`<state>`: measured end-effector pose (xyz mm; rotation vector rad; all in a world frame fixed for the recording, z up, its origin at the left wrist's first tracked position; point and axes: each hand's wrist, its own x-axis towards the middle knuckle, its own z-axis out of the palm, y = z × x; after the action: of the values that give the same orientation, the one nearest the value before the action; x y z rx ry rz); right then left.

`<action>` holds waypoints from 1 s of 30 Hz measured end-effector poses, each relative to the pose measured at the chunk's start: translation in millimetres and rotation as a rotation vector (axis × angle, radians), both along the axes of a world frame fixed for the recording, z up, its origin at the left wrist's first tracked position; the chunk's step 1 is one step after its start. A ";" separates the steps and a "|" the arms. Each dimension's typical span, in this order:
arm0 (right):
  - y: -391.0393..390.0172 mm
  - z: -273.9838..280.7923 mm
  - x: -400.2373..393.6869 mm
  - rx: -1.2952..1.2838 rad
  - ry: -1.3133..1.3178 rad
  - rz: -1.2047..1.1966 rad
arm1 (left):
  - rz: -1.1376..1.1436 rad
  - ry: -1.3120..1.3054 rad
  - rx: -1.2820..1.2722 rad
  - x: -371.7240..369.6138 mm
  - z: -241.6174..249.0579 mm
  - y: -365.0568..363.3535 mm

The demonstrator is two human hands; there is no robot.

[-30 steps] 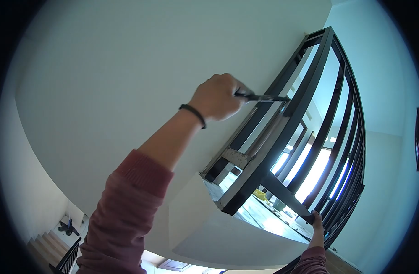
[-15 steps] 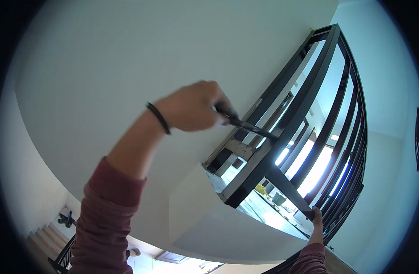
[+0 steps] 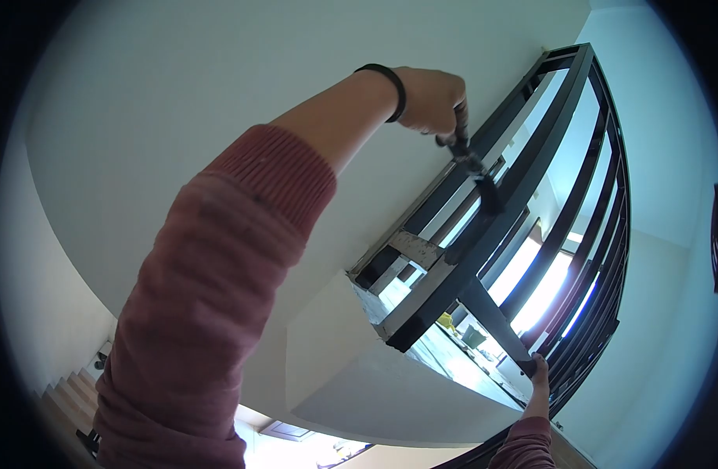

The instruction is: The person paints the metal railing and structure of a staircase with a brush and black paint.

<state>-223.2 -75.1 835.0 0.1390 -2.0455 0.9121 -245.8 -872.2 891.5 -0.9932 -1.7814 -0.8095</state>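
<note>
My left hand [image 3: 433,102], with a black band on the wrist, is closed around the handle of a paintbrush [image 3: 472,164]. The brush's dark bristles point down and touch or nearly touch the dark post of the railing [image 3: 523,184]. Below them, a darker streak runs down the post's side, above a greyer, duller stretch near its foot. Lower right, my right hand [image 3: 540,374] is wrapped around the end of a flat dark crossbar [image 3: 496,324] of the railing; its fingers are partly hidden.
A pale wall [image 3: 218,117] rises behind my left arm. The railing stands on a light ledge [image 3: 367,301] with a curved white face below. Behind the bars are a greenish bucket [image 3: 474,338], a yellow item [image 3: 445,320] and bright windows. Stairs [image 3: 73,399] descend at lower left.
My left hand has moved up and right with the paintbrush, which now points more steeply downward. A darker streak shows on the post. My right hand has stayed on the crossbar.
</note>
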 end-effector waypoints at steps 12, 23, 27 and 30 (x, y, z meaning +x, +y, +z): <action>-17.5 -1.6 5.4 -0.040 -0.006 0.009 | 0.042 0.100 0.245 -14.3 -36.4 18.6; -70.2 -6.2 21.3 -0.104 -0.046 0.007 | -0.087 0.070 0.313 -13.0 -52.7 15.8; -79.9 -5.1 22.6 -0.084 -0.035 0.000 | -0.074 0.095 0.165 -13.4 -80.9 15.3; -48.3 -2.0 14.1 -0.105 -0.049 0.046 | -0.171 0.029 0.060 -8.6 -121.2 -2.7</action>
<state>-209.2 -123.4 833.0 0.1077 -2.0410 1.0587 -254.4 -874.9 770.2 -1.1224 -1.6541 -0.9447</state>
